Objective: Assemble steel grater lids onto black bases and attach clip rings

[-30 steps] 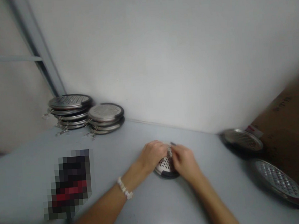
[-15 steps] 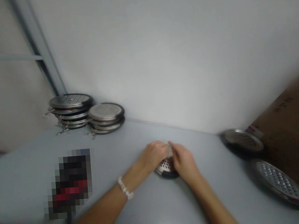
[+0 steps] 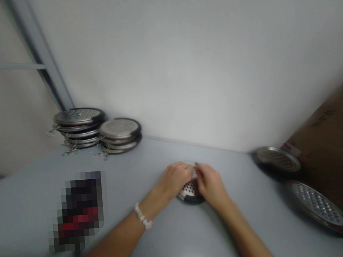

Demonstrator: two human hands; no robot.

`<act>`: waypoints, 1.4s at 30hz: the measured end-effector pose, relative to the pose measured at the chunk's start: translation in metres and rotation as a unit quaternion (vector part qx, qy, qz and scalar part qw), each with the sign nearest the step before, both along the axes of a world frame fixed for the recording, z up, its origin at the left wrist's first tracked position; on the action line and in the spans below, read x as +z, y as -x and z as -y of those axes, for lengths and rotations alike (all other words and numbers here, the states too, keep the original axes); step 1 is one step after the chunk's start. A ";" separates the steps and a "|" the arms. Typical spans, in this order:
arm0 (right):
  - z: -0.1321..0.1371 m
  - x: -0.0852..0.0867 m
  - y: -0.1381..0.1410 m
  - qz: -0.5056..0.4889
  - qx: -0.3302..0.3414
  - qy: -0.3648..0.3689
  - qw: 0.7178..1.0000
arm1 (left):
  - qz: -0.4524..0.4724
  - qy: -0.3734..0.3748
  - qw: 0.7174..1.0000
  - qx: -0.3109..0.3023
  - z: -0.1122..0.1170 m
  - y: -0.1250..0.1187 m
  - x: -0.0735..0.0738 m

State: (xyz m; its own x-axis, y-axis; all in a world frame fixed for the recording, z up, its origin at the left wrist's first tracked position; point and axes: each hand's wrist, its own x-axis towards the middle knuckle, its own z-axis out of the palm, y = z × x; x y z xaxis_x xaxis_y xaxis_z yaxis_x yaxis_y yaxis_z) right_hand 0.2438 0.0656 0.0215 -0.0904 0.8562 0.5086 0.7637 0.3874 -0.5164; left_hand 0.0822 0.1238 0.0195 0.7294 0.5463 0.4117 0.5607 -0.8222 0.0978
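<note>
Two bare hands meet at the middle of a pale grey bench (image 3: 27, 205), closed over a small, round, perforated steel grater (image 3: 190, 191) that lies flat on it. The left hand (image 3: 175, 179), with a white beaded bracelet (image 3: 142, 216) at its wrist, curls over the grater's far-left edge. The right hand (image 3: 211, 186) presses in from the other side, and both seem to grip it. Between them shows a small metal clasp (image 3: 194, 174), its exact hold hidden by the fingers. The dark rim of the grater shows below the hands. Farther left, against the white wall (image 3: 184, 65), stand two stacks of similar discs (image 3: 79, 125). Two more discs (image 3: 318, 208) lie at right, beside a cardboard box (image 3: 327, 133). A pixelated object (image 3: 79, 211) lies at left.
</note>
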 end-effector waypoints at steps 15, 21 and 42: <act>-0.003 0.007 -0.001 -0.214 -0.001 0.042 0.976 | 0.217 0.180 0.959 0.040 0.008 -0.001 0.014; -0.006 0.009 -0.001 -0.301 0.009 0.038 0.953 | 0.344 0.310 0.886 0.015 0.003 -0.004 0.013; -0.002 0.014 0.009 -0.363 0.060 0.063 0.928 | 0.480 0.484 0.731 -0.024 -0.007 -0.002 0.005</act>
State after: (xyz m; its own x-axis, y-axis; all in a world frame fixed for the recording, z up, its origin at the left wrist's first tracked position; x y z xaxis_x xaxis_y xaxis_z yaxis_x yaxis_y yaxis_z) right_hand 0.2343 0.0679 0.0359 0.1374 0.9192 0.3690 0.1525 0.3485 -0.9248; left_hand 0.0844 0.1309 0.0246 0.3862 0.9040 0.1834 -0.1759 -0.1230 0.9767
